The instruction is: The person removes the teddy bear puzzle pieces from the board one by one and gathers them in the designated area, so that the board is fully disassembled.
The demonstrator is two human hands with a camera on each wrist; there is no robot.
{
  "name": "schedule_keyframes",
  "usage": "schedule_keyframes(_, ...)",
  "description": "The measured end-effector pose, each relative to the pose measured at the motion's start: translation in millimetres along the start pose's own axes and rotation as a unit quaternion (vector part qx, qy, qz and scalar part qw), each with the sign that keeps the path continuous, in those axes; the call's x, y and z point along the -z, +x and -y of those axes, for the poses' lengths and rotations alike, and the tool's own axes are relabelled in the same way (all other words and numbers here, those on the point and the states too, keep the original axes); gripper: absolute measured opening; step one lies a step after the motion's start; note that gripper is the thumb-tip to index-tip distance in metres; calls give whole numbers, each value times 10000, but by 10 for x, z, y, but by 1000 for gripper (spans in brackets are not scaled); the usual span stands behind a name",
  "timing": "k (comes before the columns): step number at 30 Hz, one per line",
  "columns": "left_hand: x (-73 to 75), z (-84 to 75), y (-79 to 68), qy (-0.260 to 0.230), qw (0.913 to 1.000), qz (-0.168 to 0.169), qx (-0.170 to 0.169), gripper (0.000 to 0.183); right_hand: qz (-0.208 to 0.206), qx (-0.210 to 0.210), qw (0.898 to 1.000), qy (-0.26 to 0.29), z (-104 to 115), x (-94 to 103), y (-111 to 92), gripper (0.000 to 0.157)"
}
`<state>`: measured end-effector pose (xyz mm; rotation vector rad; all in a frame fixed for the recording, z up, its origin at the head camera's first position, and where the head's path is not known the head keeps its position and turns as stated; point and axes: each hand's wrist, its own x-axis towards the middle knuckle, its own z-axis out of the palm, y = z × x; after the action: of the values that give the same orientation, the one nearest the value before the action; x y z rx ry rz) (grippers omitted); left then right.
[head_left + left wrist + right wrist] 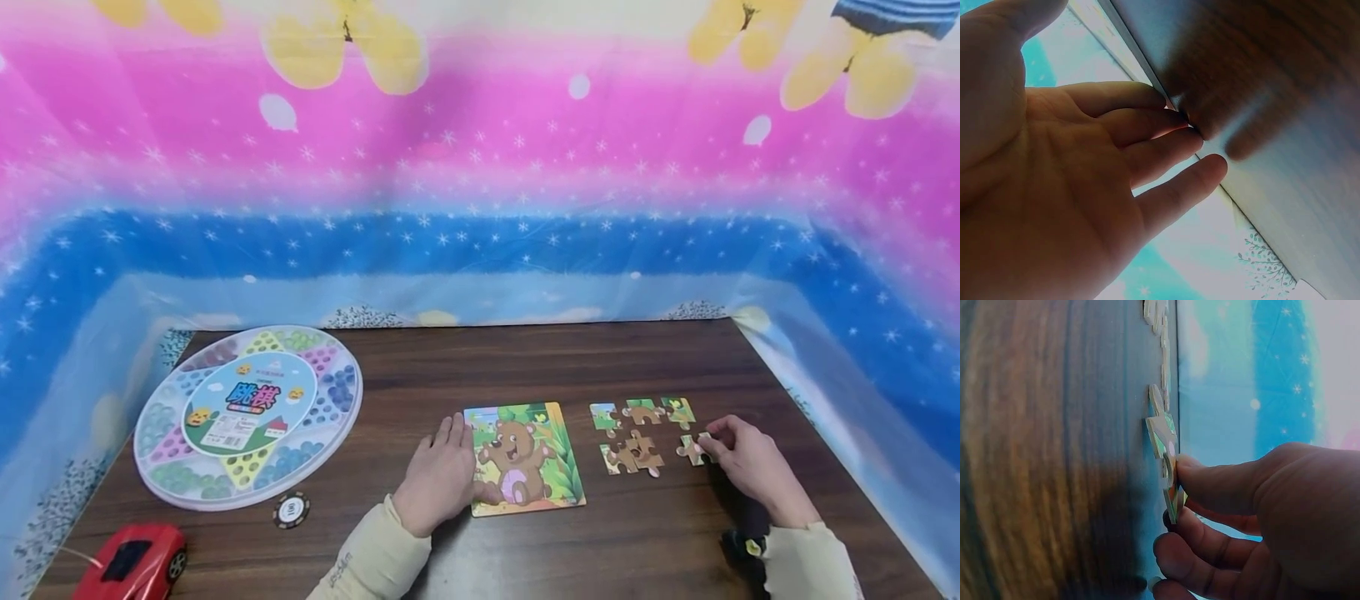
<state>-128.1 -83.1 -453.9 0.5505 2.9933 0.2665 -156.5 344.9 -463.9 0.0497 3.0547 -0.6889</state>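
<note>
A square bear picture board (517, 458) lies flat on the table. My left hand (438, 475) rests at its left edge with the fingers extended; in the left wrist view these fingers (1175, 187) reach down to the tabletop. To the right of the board, several loose jigsaw pieces (643, 412) lie in two rough rows. At the right end of the lower row, my right hand (753, 467) pinches a jigsaw piece (1174, 501) between thumb and fingers. Another small piece (1161, 436) sits right beside it.
A round Chinese checkers set (247, 417) with marbles stands at the left. Near it lie a black-and-white poker chip (291, 510) and a red toy car (135, 562). Patterned cloth (480, 242) walls surround the dark wooden table (420, 367).
</note>
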Motion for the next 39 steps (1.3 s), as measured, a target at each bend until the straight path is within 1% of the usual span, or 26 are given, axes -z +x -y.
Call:
schedule_keyframes(5, 17, 4, 7, -52, 10000, -30, 22, 102, -65, 16, 10000, -71, -2, -11, 11, 29)
schedule_keyframes(11, 20, 0, 9, -138, 9998, 117, 78, 103, 21, -89, 9999, -88, -10, -1, 13, 30)
schedule_keyframes(14, 25, -1, 8, -153, 9997, 173, 95, 103, -16, -92, 9999, -134, -13, 1, 17, 30)
schedule_keyframes(18, 23, -1, 8, -144, 9997, 180, 73, 103, -79, -64, 9998, -166, -20, -9, 13, 27)
schedule_keyframes(25, 10, -8, 7, -151, 9998, 146, 49, 103, -74, -110, 9997, -225, -16, -3, -1, 27)
schedule_keyframes(29, 4, -6, 5, -153, 9999, 72, 32, 103, -133, -116, 9995, -281, 2, -12, -5, 26)
schedule_keyframes(31, 4, -7, 2, -186, 9998, 56, 31, 103, -186, -99, 9993, -295, 12, -12, -7, 28)
schedule_keyframes(33, 8, -8, -2, -225, 9997, 54, 33, 103, -354, -29, 9988, -346, 42, -28, -13, 32)
schedule_keyframes(37, 21, -11, -5, -270, 9996, 102, 59, 103, -629, 141, 9971, -403, 199, -100, -18, 49)
schedule_keyframes(39, 24, -12, -4, -272, 9995, 118, 70, 103, -649, 248, 9967, -427, 303, -150, -14, 58)
